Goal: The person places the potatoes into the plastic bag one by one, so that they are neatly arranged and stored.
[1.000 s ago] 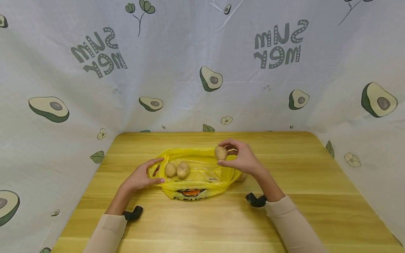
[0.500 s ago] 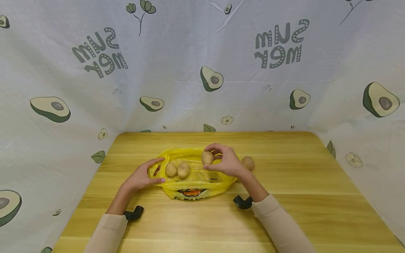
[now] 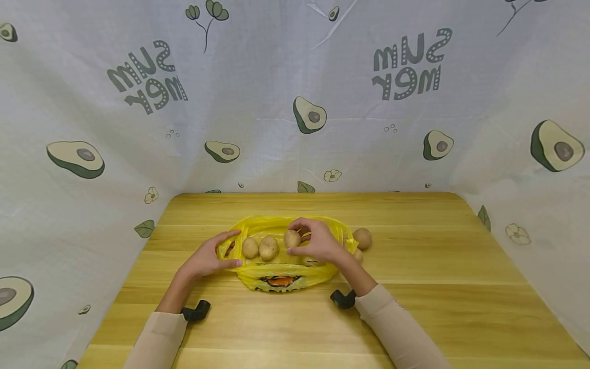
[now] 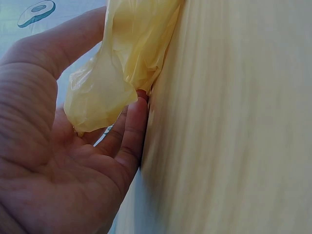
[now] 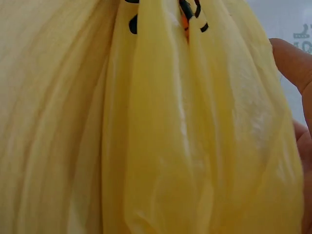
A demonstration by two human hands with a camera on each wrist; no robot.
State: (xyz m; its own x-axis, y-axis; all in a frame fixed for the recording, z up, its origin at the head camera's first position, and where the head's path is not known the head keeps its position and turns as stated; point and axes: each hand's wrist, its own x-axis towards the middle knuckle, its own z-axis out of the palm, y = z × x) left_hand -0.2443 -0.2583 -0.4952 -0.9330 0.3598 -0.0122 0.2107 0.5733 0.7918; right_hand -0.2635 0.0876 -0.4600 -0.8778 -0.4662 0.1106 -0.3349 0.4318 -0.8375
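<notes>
A yellow plastic bag (image 3: 272, 277) lies on the wooden table with its mouth spread wide. Two potatoes, a smaller one (image 3: 250, 248) and a larger one (image 3: 268, 248), sit inside at its left. My left hand (image 3: 207, 258) holds the bag's left end, thumb and forefinger along the rim; in the left wrist view a loose yellow fold (image 4: 100, 100) hangs between thumb and fingers. Over the opening, my right hand (image 3: 319, 241) pinches another potato (image 3: 292, 239) between thumb and fingertips. The bag's side fills most of the right wrist view, hiding that potato.
Right of the bag, a potato (image 3: 362, 239) lies on the wooden table (image 3: 438, 287), with another potato (image 3: 358, 255) partly hidden behind my right forearm. A white curtain (image 3: 258, 92) printed with avocados hangs around the table's back and sides.
My right hand has carried its potato left and slightly down, from the bag's right end to over the middle of the mouth. The left hand has stayed in place on the bag.
</notes>
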